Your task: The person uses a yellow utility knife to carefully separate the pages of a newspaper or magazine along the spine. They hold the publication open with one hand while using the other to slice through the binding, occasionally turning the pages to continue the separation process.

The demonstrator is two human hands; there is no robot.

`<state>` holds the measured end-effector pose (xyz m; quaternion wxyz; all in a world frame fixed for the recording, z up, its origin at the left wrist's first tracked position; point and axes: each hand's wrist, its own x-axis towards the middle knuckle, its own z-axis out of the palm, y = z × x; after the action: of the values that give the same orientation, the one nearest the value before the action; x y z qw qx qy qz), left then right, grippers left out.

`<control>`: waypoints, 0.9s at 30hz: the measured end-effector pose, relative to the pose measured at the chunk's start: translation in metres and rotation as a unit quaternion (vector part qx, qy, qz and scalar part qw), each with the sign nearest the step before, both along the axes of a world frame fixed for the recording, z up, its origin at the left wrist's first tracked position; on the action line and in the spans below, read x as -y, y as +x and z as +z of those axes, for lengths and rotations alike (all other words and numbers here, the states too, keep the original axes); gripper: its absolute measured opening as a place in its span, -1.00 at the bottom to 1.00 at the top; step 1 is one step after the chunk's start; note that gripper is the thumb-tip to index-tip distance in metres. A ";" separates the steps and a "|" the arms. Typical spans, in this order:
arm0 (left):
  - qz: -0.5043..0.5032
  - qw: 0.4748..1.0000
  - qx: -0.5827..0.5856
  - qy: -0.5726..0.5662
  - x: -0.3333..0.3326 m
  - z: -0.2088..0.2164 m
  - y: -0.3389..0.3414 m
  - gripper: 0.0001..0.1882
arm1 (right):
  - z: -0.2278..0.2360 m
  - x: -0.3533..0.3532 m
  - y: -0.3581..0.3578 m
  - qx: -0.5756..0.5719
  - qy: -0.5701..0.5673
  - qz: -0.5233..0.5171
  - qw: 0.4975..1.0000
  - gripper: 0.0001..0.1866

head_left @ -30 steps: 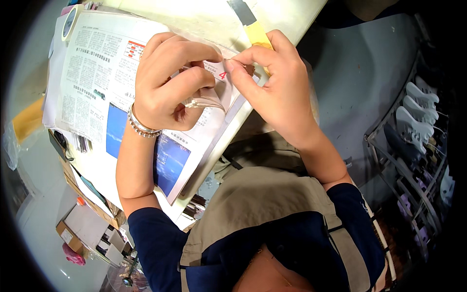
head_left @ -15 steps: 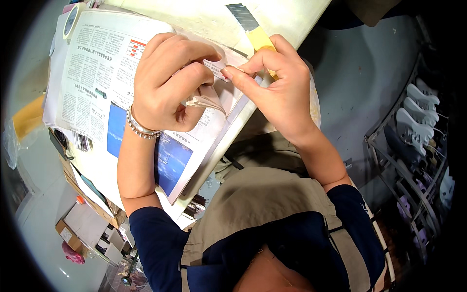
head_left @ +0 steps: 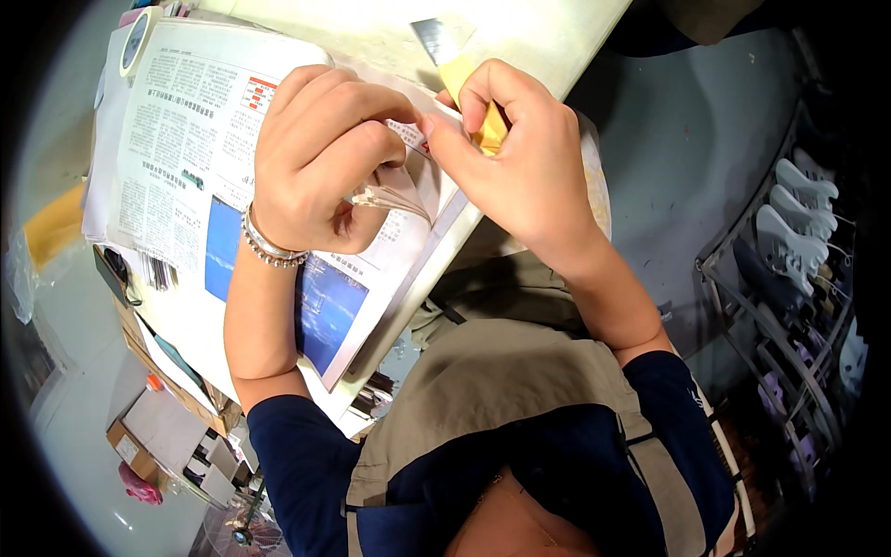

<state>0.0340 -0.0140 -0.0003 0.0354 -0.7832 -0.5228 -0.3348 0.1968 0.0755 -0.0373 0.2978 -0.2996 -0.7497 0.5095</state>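
Note:
My right hand point(head_left: 531, 162) is closed around the yellow-wrapped grip of a snap-off knife blade point(head_left: 433, 41), whose bare metal end points up and to the left. Its thumb is close to the fingertips of my left hand point(head_left: 320, 153). The left one is curled round the bent edges of several newspaper pages, and a beaded bracelet sits on its wrist. Under it lies an open newspaper point(head_left: 172, 121) with dense print and blue pictures. Whatever may be between the left fingertips is hidden.
The pale table point(head_left: 566, 42) has its edge running down beside the newspaper. A roll of tape point(head_left: 136, 42) is at the far left. To the right, a metal rack point(head_left: 742, 297) carries white plastic hangers point(head_left: 789, 246). Cardboard boxes point(head_left: 139, 450) stand at the lower left.
My right hand has shifted a little to the left and turned, and the knife blade has swung left with it. The left hand has hardly moved.

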 end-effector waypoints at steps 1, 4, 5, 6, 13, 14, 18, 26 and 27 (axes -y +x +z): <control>0.001 1.000 -0.001 0.002 0.000 0.000 0.000 -0.73 | 0.002 -0.001 -0.001 0.017 -0.011 0.002 1.000 -0.74; 0.000 1.000 0.000 0.003 0.002 0.000 -0.001 -0.74 | 0.006 -0.006 -0.004 0.004 -0.117 0.031 0.993 -0.56; -0.001 1.000 0.000 0.004 0.002 0.000 -0.001 -0.74 | 0.006 -0.007 -0.004 -0.014 -0.142 0.042 0.989 -0.54; -0.002 1.000 0.000 0.005 0.001 0.001 -0.001 -0.74 | 0.006 -0.008 -0.003 -0.033 -0.167 0.053 0.984 -0.53; 0.007 1.000 -0.011 0.000 0.004 0.003 0.000 -0.75 | 0.004 -0.008 -0.007 -0.077 -0.190 0.064 0.977 -0.50; 0.009 1.000 -0.009 -0.001 0.004 0.003 0.000 -0.75 | 0.004 -0.007 -0.008 -0.082 -0.209 0.059 0.973 -0.53; 0.025 1.000 0.003 -0.007 0.003 0.003 0.002 -0.73 | 0.002 -0.005 -0.013 -0.084 -0.218 0.043 0.971 -0.58; 0.071 0.997 -0.025 -0.020 0.005 0.003 0.007 -0.70 | -0.002 -0.006 -0.008 -0.045 -0.117 0.037 0.991 -0.69; 0.073 0.997 -0.022 -0.022 0.005 0.003 0.007 -0.70 | 0.008 -0.008 -0.002 -0.030 -0.098 0.045 0.994 -0.75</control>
<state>0.0413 -0.0190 0.0025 0.0536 -0.7509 -0.5847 -0.3024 0.1948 0.0839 -0.0294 0.2659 -0.2777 -0.6998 0.6021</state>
